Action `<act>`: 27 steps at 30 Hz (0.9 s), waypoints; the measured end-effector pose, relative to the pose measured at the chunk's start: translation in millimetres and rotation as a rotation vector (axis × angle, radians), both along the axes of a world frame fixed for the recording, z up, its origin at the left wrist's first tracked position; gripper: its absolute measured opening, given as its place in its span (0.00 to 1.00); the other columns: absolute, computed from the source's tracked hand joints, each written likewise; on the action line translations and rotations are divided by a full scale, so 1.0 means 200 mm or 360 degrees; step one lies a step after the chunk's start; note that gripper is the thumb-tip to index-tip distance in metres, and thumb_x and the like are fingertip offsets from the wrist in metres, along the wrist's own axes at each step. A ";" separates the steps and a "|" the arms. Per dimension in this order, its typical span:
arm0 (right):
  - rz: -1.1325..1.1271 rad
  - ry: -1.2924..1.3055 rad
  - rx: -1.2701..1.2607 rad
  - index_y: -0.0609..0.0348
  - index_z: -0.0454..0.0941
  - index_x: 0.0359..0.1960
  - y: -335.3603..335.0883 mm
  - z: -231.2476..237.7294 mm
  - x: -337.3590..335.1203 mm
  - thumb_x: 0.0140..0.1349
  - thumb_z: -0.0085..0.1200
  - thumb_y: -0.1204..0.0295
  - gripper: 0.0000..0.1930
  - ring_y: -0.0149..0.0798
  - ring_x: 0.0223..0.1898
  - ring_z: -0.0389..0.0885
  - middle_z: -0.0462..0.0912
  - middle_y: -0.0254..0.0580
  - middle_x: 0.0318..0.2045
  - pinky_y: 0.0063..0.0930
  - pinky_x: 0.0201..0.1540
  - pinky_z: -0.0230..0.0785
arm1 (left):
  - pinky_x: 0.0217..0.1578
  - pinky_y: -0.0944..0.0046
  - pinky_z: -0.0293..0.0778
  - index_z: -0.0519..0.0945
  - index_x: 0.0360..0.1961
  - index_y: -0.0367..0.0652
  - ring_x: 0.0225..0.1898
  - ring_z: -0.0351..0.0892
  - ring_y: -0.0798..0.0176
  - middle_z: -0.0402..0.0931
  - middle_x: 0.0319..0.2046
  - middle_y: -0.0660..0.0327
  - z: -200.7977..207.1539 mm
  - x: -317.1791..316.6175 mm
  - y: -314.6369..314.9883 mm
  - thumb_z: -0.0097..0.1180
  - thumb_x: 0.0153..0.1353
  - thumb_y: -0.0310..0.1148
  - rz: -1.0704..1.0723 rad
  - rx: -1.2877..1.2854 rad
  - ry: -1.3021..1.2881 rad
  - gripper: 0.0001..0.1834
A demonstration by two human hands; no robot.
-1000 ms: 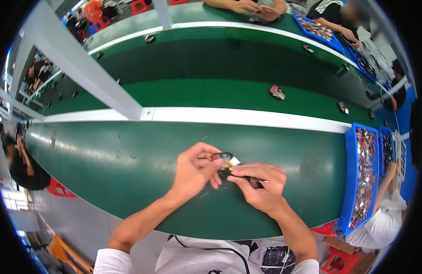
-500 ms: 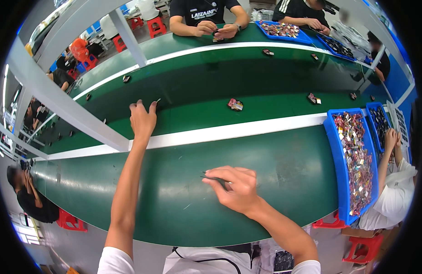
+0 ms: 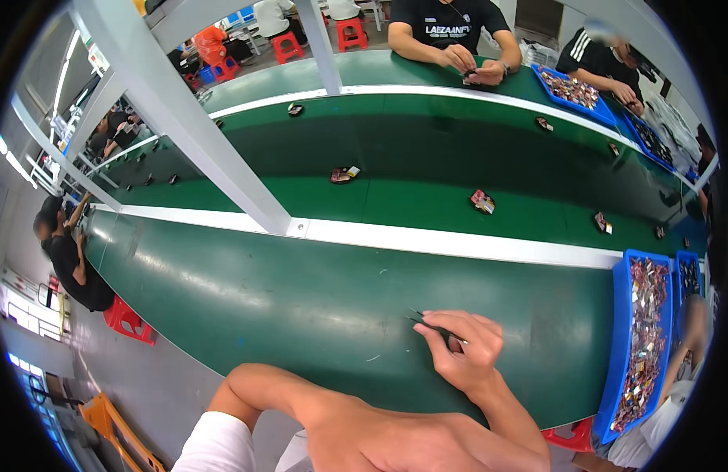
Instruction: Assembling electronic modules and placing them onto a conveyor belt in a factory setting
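Head view: my right grip [image 3: 468,346] pinches dark tweezers [image 3: 425,324] above the desk [image 3: 301,307], tips slightly parted with nothing between them. My left grip [image 3: 427,442] lies low in frame, in front of my right forearm [image 3: 509,403]; its fingers are hidden, so I cannot tell whether it holds anything. Blue tray [image 3: 618,346] of small parts [image 3: 646,338] stands at right. Judgement: best to pinch lightly and keep the tips clear of my crossing left forearm [image 3: 293,395].

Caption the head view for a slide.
Right hand holding tweezers over a green worktable, left arm across the foreground, small parts filling a blue tray.
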State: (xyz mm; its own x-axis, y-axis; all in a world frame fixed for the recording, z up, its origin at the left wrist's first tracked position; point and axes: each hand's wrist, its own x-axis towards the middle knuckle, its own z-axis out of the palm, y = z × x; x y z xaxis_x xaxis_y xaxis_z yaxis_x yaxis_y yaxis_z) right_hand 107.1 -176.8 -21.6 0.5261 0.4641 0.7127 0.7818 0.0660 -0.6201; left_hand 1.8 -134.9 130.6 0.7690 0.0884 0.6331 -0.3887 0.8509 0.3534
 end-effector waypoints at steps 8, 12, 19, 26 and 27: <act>0.0042 0.0025 -0.0038 0.58 0.85 0.31 0.01 -0.01 0.01 0.46 0.74 0.82 0.12 0.25 0.11 0.64 0.90 0.41 0.31 0.20 0.15 0.55 | 0.42 0.57 0.75 0.84 0.45 0.24 0.40 0.82 0.48 0.80 0.42 0.40 -0.05 0.01 0.07 0.48 0.51 0.22 -0.0001 -0.0011 -0.0125 0.22; 0.0058 0.0024 -0.0041 0.59 0.85 0.32 0.01 -0.02 0.02 0.45 0.74 0.82 0.12 0.25 0.10 0.64 0.90 0.41 0.31 0.20 0.15 0.55 | 0.51 0.47 0.66 0.86 0.44 0.33 0.44 0.81 0.48 0.82 0.43 0.46 0.02 0.03 0.27 0.51 0.48 0.22 -0.0192 0.0742 -0.0131 0.22; -0.0004 0.0041 -0.0160 0.55 0.85 0.31 -0.02 0.00 0.02 0.49 0.72 0.79 0.09 0.34 0.21 0.84 0.89 0.35 0.28 0.22 0.21 0.66 | 0.32 0.65 0.76 0.85 0.40 0.36 0.30 0.78 0.72 0.84 0.36 0.58 -0.19 0.56 0.63 0.59 0.62 0.25 0.0720 0.1726 0.1000 0.07; -0.0007 -0.0001 -0.0156 0.56 0.85 0.30 -0.01 0.02 0.01 0.49 0.73 0.78 0.09 0.32 0.19 0.81 0.89 0.34 0.28 0.22 0.19 0.63 | 0.19 0.69 0.78 0.87 0.41 0.34 0.24 0.83 0.69 0.85 0.29 0.58 -0.62 1.00 0.98 0.60 0.63 0.27 0.1133 0.2201 0.1310 0.09; -0.0012 -0.0004 -0.0155 0.56 0.85 0.30 -0.01 0.01 0.01 0.49 0.73 0.78 0.09 0.32 0.19 0.81 0.89 0.34 0.28 0.22 0.19 0.63 | 0.19 0.68 0.77 0.88 0.41 0.33 0.22 0.82 0.69 0.85 0.28 0.58 -0.64 1.03 0.98 0.61 0.63 0.28 0.1123 0.2154 0.1365 0.10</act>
